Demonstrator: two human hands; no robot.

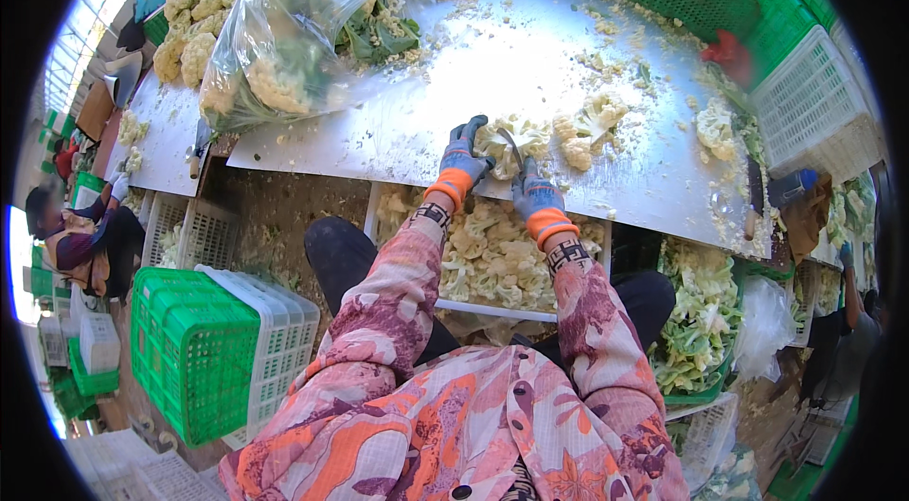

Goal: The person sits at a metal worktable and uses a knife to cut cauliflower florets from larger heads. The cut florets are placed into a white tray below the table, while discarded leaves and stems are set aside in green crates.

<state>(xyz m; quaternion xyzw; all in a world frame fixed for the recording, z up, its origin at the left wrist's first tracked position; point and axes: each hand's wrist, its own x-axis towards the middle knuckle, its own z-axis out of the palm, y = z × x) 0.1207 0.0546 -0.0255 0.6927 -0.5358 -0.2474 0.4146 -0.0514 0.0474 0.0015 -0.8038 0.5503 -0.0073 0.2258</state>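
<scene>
- Left of the grip, space is taken up by a clear bag (284,23) of cauliflowers (279,84) (its loose film might get in the way).
- On the table (331,139), a cauliflower piece (491,145) is held by the left hand (462,160), apparently steadied for the blade.
- Below, florets (497,250) are kept in a white crate (502,313), presumably for easy reach.
- A curved knife (514,149) is grasped by the right hand (537,195).
- Just right, loose chunks (592,127) are strewn.

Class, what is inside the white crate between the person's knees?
Pale cauliflower pieces fill the white crate. They cover its bottom, and the table hides its far end, so neither can be seen.
</scene>
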